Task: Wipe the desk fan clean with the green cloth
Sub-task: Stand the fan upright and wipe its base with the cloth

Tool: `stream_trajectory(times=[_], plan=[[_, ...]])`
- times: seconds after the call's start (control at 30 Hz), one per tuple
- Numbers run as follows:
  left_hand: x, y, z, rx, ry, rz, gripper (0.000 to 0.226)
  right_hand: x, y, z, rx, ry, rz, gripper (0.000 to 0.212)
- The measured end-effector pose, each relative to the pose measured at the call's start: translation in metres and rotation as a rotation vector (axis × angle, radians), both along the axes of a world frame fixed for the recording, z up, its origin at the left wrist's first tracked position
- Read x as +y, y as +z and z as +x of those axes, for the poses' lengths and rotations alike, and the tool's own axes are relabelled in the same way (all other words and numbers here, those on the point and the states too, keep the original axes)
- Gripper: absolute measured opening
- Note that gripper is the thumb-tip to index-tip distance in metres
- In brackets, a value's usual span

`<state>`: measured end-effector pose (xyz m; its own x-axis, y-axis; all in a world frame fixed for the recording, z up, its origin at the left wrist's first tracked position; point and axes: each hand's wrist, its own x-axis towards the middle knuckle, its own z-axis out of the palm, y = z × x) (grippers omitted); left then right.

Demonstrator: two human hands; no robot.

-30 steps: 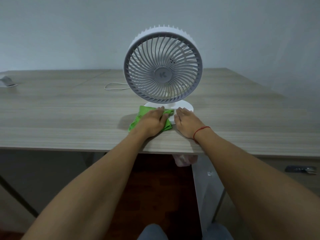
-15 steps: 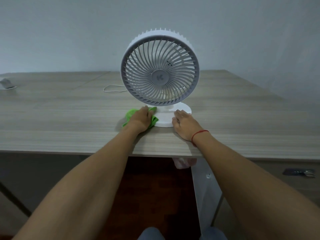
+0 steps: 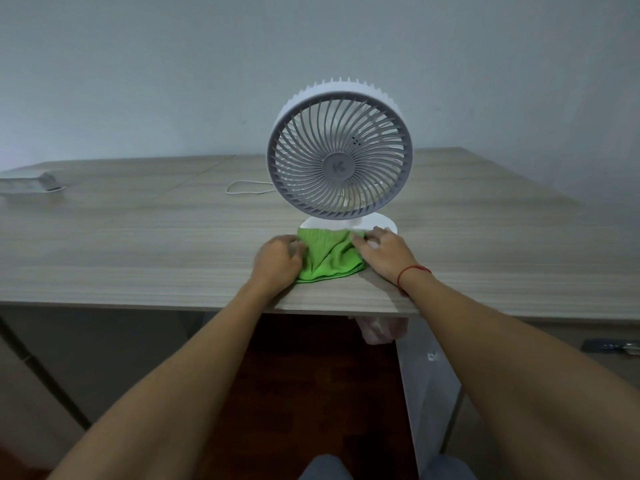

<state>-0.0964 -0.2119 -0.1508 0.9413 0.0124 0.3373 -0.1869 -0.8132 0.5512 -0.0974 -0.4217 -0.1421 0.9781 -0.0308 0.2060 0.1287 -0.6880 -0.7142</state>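
Green cloth (image 3: 329, 259) lies against the base of the desk fan (image 3: 339, 164); my left hand (image 3: 278, 259) grips the cloth's left edge, my right hand (image 3: 384, 252) pinches its right corner.

Light: dim and cool, falling evenly over the pale wood-grain desk top (image 3: 138, 244);
Shadow: is darkening the space beneath it;
Edges: wide-angle lens is bowing the margins

head-worn view, facing forward-down, close over desk (image 3: 138, 244)
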Motion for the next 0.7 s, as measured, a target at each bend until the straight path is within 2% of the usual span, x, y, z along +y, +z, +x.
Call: stream_trajectory(times=[0.07, 0.17, 0.3, 0.4, 0.47, 0.53, 0.63, 0.7], plan=[[-0.001, -0.001, 0.002, 0.087, 0.068, 0.003, 0.047, 0.010, -0.001, 0.002, 0.033, -0.038, 0.059, 0.064], [-0.021, 0.003, 0.004, 0.130, 0.083, -0.033, 0.045, 0.026, -0.001, 0.007, 0.009, -0.063, 0.103, 0.036], [-0.021, 0.003, 0.009, 0.089, 0.155, -0.187, 0.046, 0.031, -0.005, 0.016, -0.098, -0.133, 0.155, 0.029], [-0.019, 0.006, 0.013, 0.043, 0.112, -0.242, 0.034, 0.014, -0.002, 0.025, -0.091, -0.241, 0.071, 0.026], [-0.017, 0.006, 0.016, 0.009, 0.076, -0.274, 0.029, -0.001, 0.005, 0.032, -0.027, -0.310, -0.024, 0.033], [-0.015, 0.006, 0.020, 0.049, 0.019, -0.224, 0.031, -0.010, 0.013, 0.036, -0.021, -0.407, -0.125, 0.035], [-0.015, 0.006, 0.018, 0.110, -0.072, -0.104, 0.038, -0.003, 0.020, 0.023, -0.178, -0.546, -0.140, 0.042], [-0.015, 0.007, 0.015, 0.106, -0.094, -0.055, 0.044, 0.014, 0.013, 0.014, -0.265, -0.416, -0.201, 0.047]])
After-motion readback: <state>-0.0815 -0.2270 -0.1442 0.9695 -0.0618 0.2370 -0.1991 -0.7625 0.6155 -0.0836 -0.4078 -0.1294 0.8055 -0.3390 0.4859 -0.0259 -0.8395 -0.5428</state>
